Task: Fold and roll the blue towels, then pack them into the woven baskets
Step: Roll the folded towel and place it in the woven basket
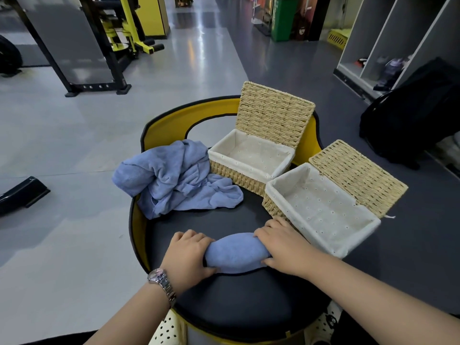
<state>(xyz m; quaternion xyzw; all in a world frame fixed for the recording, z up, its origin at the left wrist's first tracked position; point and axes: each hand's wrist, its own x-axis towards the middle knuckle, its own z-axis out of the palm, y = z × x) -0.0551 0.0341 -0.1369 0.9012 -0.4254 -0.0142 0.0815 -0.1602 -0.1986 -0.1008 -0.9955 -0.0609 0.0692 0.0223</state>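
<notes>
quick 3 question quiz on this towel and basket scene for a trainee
1. True or false: both woven baskets are empty.
2. What do the two hands grip?
3. The loose towel pile lies: A) inside a basket B) left of the far basket C) on the floor.

Key:
1. True: the far basket and near basket show only bare lining.
2. The left hand and right hand grip the rolled towel.
3. B, the towel pile.

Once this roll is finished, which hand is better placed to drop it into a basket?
Probably the right hand: it grips the rolled towel at the end beside the near basket, which is open and empty. The left hand holds the far end.
</notes>
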